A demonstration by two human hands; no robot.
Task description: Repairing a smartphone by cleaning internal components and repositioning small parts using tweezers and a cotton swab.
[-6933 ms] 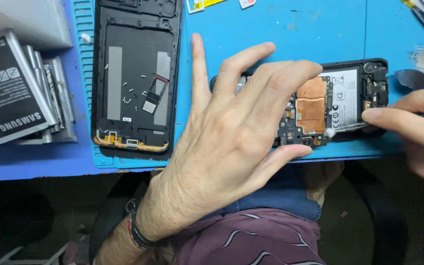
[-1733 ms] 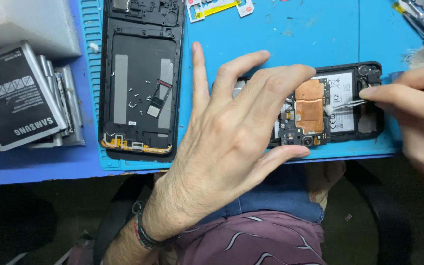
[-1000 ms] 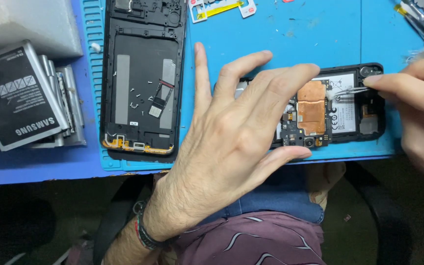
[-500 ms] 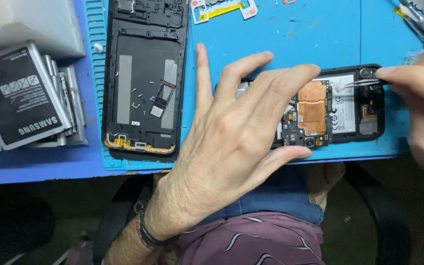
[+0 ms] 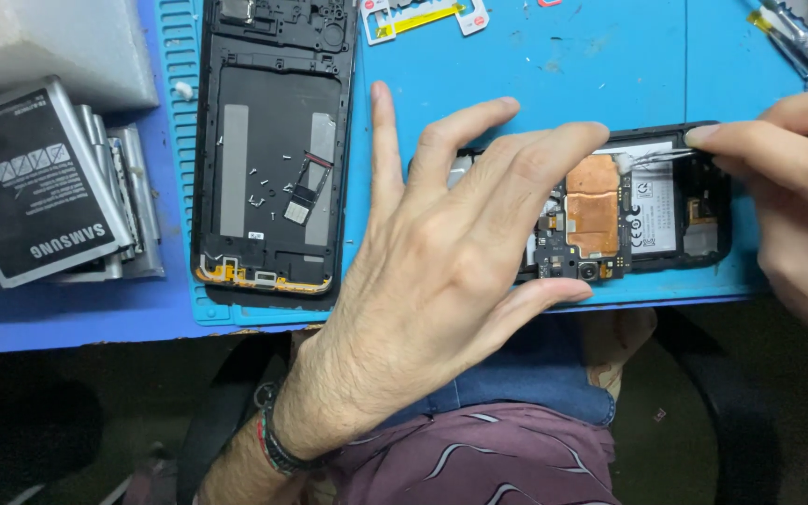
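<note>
An opened black phone lies on the blue mat, its circuit board with a copper shield exposed. My left hand rests flat over the phone's left part, fingers spread, thumb at its near edge. My right hand comes in from the right, pinching thin metal tweezers whose tip touches the board near the top of the copper shield.
A black phone back frame with several tiny loose screws lies to the left on the mat. A stack of flat phone batteries sits at far left by a grey box. Tools lie at top right.
My right hand has shifted from the phone's near right edge up to its far right corner. The tweezer tip now reaches the top of the copper shield. My left hand stays put.
</note>
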